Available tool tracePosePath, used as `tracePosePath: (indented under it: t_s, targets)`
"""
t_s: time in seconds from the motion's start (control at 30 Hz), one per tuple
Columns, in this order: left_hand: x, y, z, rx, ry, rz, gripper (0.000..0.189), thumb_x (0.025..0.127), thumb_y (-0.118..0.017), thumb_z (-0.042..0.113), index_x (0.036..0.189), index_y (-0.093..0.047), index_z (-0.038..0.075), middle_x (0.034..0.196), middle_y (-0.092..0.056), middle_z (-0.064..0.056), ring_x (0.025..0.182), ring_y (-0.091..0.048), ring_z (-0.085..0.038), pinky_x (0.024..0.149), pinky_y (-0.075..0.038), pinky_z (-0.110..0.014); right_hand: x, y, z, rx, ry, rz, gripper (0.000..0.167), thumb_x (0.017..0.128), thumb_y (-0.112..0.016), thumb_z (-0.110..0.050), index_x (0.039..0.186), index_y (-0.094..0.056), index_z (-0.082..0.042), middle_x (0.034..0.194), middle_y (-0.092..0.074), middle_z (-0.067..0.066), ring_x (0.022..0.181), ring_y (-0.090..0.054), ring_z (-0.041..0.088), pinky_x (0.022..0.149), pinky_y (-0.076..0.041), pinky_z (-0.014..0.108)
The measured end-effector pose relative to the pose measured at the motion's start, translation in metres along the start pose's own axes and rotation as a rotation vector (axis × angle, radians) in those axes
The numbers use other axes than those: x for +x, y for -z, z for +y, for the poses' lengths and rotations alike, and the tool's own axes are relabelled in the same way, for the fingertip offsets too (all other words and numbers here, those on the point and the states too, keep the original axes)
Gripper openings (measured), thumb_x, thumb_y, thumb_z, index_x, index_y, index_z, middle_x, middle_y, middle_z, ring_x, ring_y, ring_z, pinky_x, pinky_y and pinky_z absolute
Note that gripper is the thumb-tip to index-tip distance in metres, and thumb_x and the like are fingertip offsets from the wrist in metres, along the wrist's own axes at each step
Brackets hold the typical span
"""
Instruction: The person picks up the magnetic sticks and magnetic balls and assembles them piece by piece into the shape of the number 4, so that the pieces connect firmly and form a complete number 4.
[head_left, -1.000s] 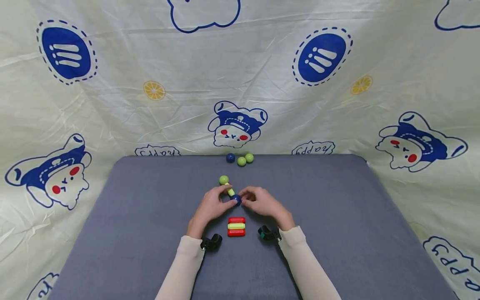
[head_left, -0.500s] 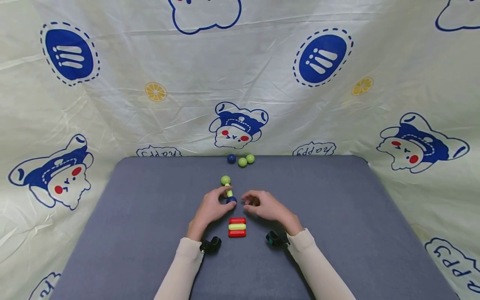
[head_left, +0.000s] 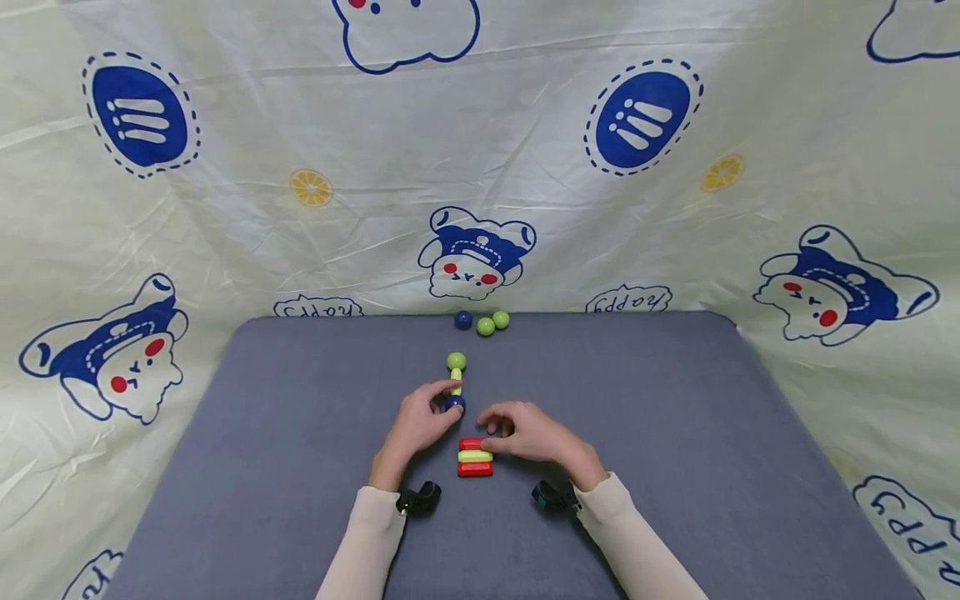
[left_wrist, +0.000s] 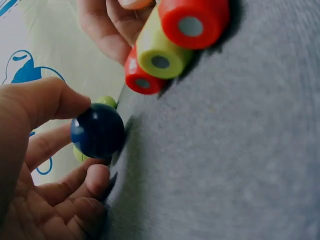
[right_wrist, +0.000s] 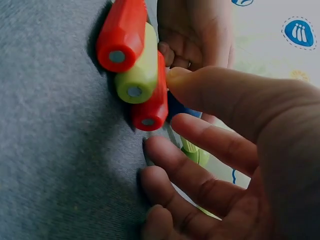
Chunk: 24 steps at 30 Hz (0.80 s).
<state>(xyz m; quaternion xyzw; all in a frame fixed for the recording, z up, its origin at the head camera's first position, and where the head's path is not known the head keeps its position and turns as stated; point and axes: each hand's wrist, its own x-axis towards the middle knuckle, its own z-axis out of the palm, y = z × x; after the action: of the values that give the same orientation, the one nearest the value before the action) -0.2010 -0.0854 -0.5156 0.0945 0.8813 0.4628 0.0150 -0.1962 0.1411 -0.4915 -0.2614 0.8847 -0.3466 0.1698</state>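
Observation:
In the head view, my left hand (head_left: 418,423) pinches a dark blue ball (head_left: 455,406), thumb on its near side. From that ball a yellow-green rod (head_left: 456,384) runs away from me to a light green ball (head_left: 456,361), and the three form a straight line. My right hand (head_left: 534,432) is over the right end of a red rod (head_left: 469,444), its thumb at or touching that rod. Its other fingers are spread and loosely bent in the right wrist view. Beside this rod lie a yellow rod (head_left: 475,457) and another red rod (head_left: 475,470), all with grey discs on their ends.
At the table's far edge sit a dark blue ball (head_left: 463,320) and two light green balls (head_left: 485,327). A printed cloth (head_left: 555,225) hangs behind the grey table (head_left: 300,467). Black bands with cameras (head_left: 420,500) are on both wrists.
My right hand has left the blue ball and come back toward the rod stack. My left hand has swung the ball-and-rod piece leftward, from slanted to nearly straight.

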Motion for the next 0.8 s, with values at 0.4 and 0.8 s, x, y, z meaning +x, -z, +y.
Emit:
tracePosePath:
  t_s: [0.4, 0.8]
  targets:
    - [0.0023, 0.002, -0.0094, -0.066, -0.008, -0.001, 0.041, 0.094, -0.074, 0.021, 0.134, -0.069, 0.016, 0.106, -0.066, -0.005, 0.068, -0.049, -0.012, 0.062, -0.039, -0.026, 0.0004, -0.0044, 0.0009, -0.011, 0.013, -0.017, 0.015, 0.096, -0.074, -0.022, 0.107, -0.078, -0.012, 0.092, -0.069, -0.005, 0.076, -0.056, 0.007, 0.068, -0.048, 0.025]
    - [0.0014, 0.0015, -0.01, -0.063, -0.021, 0.005, 0.04, 0.094, -0.074, 0.02, 0.134, -0.068, 0.014, 0.109, -0.066, -0.007, 0.069, -0.05, -0.012, 0.062, -0.039, -0.025, 0.0001, -0.0054, -0.0023, -0.045, 0.024, 0.015, 0.01, 0.097, -0.071, -0.018, 0.102, -0.077, -0.011, 0.09, -0.067, -0.004, 0.075, -0.055, 0.006, 0.067, -0.047, 0.024]
